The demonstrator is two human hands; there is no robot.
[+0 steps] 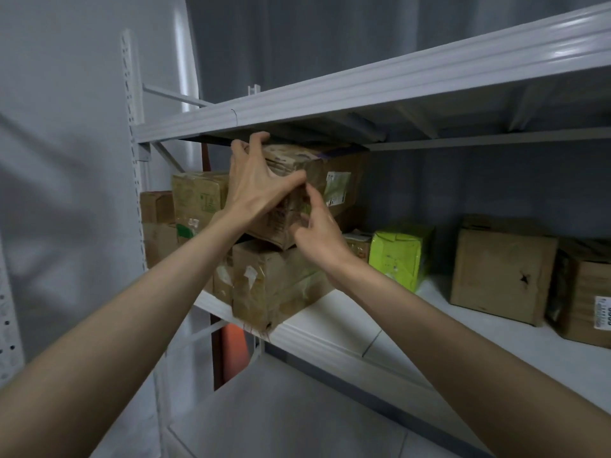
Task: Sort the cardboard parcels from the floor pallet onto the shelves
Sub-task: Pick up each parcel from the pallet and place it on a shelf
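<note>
My left hand (256,186) is up high w/ fingers spread wide, clawed over the top-left corner of the top parcel (307,193); fingertips hook onto its upper edge right under the upper shelf (363,90), thumb stretched across the front face. Left arm runs up from bottom-left, nearly straight. My right hand (319,231) is lower, at the parcel's bottom front corner, fingers loosely curled w/ index raised, tips touching the cardboard; can't tell if it's really gripping or just steadying. Right arm comes in from bottom-right.

The top parcel sits tilted, stacked on a lower parcel (274,282) at the left end of the middle shelf (396,328); the lower one's torn corner overhangs the shelf's front edge. Top parcel has a white label on its right-hand face and almost touches the underside of the upper shelf.

Behind, toward the shelf's left rear corner: more brown boxes (198,200), stacked. Right of my hands along the shelf: a green-wrapped box (400,256), then a brown box w/ a puncture (502,269), then another labelled box (585,299) at the frame's right edge. An orange object (233,352) shows below the shelf.
</note>
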